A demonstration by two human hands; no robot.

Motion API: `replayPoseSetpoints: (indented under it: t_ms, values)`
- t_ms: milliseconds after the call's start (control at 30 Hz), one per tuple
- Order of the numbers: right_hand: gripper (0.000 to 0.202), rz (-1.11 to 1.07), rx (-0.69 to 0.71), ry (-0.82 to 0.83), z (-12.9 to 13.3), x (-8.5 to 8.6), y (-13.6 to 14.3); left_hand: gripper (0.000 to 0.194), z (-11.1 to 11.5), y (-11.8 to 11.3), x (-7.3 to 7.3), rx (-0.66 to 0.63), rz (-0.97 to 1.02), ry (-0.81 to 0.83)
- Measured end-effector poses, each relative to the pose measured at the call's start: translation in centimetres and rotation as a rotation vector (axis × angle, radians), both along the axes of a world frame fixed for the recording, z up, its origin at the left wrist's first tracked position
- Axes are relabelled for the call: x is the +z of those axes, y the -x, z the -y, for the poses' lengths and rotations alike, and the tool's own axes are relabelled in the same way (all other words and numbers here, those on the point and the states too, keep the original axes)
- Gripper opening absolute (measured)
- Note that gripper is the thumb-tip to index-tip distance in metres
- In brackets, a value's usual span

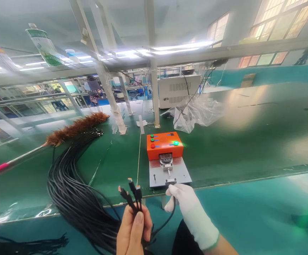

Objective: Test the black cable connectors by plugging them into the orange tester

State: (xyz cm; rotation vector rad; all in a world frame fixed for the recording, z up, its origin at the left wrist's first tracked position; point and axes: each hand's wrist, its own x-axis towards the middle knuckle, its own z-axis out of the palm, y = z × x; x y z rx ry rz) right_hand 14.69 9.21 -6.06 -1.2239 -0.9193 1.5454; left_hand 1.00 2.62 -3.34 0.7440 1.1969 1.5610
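Several black cables with orange-tipped USB-C plugs (131,191) stand up from the fist of my bare left hand (135,228). Their long bundle (77,191) trails leftward over the bench. In a white glove, my right hand (182,202) pinches one cable (167,221) at the front edge of a metal plate (156,173); its plug end is hidden by the fingers. On that plate sits a digital dial gauge (166,158). Behind the gauge is an orange box (160,146) with coloured buttons and a glowing green light (176,143).
A brown feather duster (77,127) lies at the left of the green bench (223,152). Clear plastic bags (191,115) and a grey metal cabinet (179,90) stand behind the box. White posts (154,71) hold a shelf with bottles. More black cables (26,246) hang lower left.
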Motion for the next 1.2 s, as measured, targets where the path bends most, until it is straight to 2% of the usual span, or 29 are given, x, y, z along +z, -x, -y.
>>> replayPoseSetpoints:
  t_ms: [67, 133, 200, 267, 300, 367, 433, 500, 567, 633, 833, 1000, 1200]
  values:
    - [0.029, 0.092, 0.065, -0.015, 0.5, 0.1, -0.4, 0.031, -0.2, 0.1, -0.2, -0.005, -0.005, -0.007]
    - [0.027, 0.353, 0.084, -0.048, 1.4, 0.5, -1.0, 0.033, -0.3, 0.1, -0.4, -0.032, 0.004, -0.005]
    - [0.025, 0.683, -0.045, -0.133, 2.5, 1.2, -1.7, 0.035, -0.2, 0.1, -0.6, -0.074, -0.018, -0.008]
    - [0.038, 0.834, -0.217, -0.26, 3.5, 2.3, -2.0, 0.037, -0.1, -0.1, -0.9, -0.1, -0.084, -0.016]
    - [0.044, 0.799, -0.235, -0.324, 3.9, 3.0, -1.9, 0.038, 0.0, -0.2, -1.0, -0.108, -0.117, -0.02]
    - [0.04, 0.568, -0.09, -0.405, 4.4, 4.2, -1.2, 0.037, 0.1, -0.6, -1.4, -0.12, -0.163, -0.028]
    - [0.031, 0.293, 0.074, -0.365, 4.5, 5.1, -0.2, 0.035, 0.1, -0.8, -1.8, -0.103, -0.183, -0.049]
    - [0.027, 0.139, 0.07, -0.252, 4.3, 5.1, 0.6, 0.032, 0.0, -0.6, -2.1, -0.017, -0.167, -0.042]
    - [0.027, 0.121, -0.033, -0.13, 3.9, 4.4, 0.8, 0.03, -0.1, -0.2, -2.0, 0.08, -0.112, -0.016]
    - [0.028, 0.161, -0.083, -0.063, 3.4, 3.2, 0.5, 0.029, -0.1, 0.2, -1.7, 0.098, -0.061, -0.011]
    - [0.028, 0.118, -0.03, -0.078, 1.8, 0.4, -0.3, 0.028, 0.1, 0.0, -0.2, 0.03, -0.043, -0.05]
    - [0.027, 0.089, -0.04, -0.066, 0.8, -0.4, 0.0, 0.029, 0.1, -0.1, 0.0, 0.008, -0.034, -0.032]
    - [0.026, 0.082, -0.057, -0.057, 0.2, -0.5, 0.1, 0.031, 0.1, -0.1, 0.1, 0.01, -0.01, -0.01]
